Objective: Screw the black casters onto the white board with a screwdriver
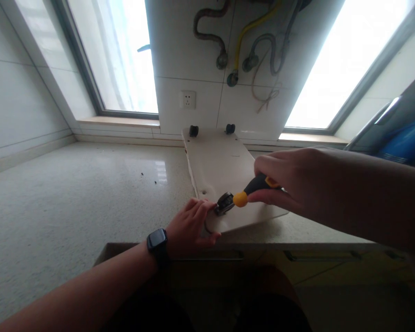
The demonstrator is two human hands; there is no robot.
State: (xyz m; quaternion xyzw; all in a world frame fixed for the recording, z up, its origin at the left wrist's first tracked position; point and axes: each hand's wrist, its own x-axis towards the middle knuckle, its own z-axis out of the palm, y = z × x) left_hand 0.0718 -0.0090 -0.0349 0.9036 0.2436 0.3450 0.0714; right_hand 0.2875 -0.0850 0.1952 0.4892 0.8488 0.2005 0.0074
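Observation:
A white panel (216,159) lies at an angle near the counter's front edge. Two small black caster wheels stand on its far end, the left one (193,131) and the right one (230,128). Another dark caster (224,201) sits at the near left corner. My left hand (192,223), with a dark watch on its wrist, grips that corner, fingertips against the caster. My right hand (280,177) is closed around the black and yellow handle of a screwdriver (251,191). Its yellow collar is right at the caster; the tip is hidden. My right hand and forearm cover the panel's near right part.
The speckled counter (90,207) carries two tiny dark bits (148,178) left of the panel. Behind are a tiled wall with a socket (188,99), hoses with valves (232,78) and two windows. A blue item (408,140) is at the right; drawers are below.

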